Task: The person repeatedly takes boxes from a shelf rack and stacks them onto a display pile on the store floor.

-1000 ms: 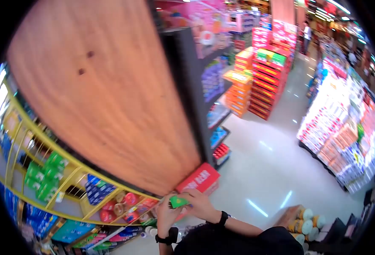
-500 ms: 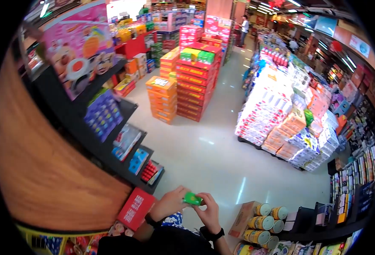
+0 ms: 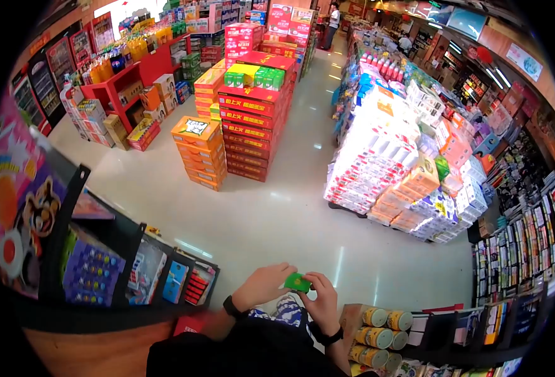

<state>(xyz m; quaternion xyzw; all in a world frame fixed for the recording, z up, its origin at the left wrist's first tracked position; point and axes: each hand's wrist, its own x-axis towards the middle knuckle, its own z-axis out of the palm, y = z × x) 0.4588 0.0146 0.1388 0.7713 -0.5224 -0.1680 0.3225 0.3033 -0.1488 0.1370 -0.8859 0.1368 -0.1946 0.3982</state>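
Note:
A small green packet (image 3: 297, 283) is held in front of my body, over the shop floor. My left hand (image 3: 266, 284) grips its left side with the fingers along the top edge. On the other side, my right hand (image 3: 320, 294) pinches it between thumb and fingers. Each wrist wears a dark band. Its print is too small to read, and I cannot tell what is inside.
A black display rack (image 3: 126, 276) with small packs stands at the left. Ahead are stacked red cartons (image 3: 249, 135) and orange boxes (image 3: 200, 154). Piled packaged goods (image 3: 378, 163) line the right; yellow cans (image 3: 373, 338) sit near my right arm. A person (image 3: 332, 26) stands far off.
My view has swung to the left, so the floor stacks sit further left and more of the left side shows. Both hands still hold the green packet, now slightly turned.

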